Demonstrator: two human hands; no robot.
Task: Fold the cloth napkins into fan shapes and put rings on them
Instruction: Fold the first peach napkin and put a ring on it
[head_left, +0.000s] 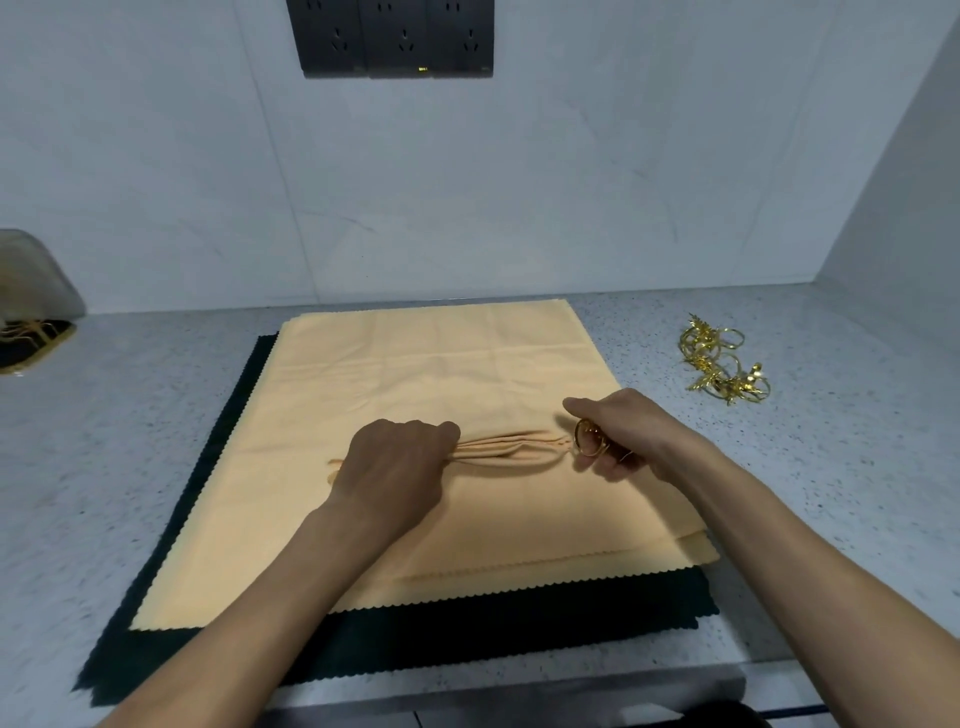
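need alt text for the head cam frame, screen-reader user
Over a stack of flat peach napkins, the left hand grips a pleated peach napkin while the right hand holds a gold ring at its free end. The stack lies on dark cloths on a speckled counter; spare gold rings sit right.

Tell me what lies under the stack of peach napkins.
A dark green cloth with zigzag edges shows along the stack's left and near sides, on the speckled counter. How many dark cloths lie there is hidden.
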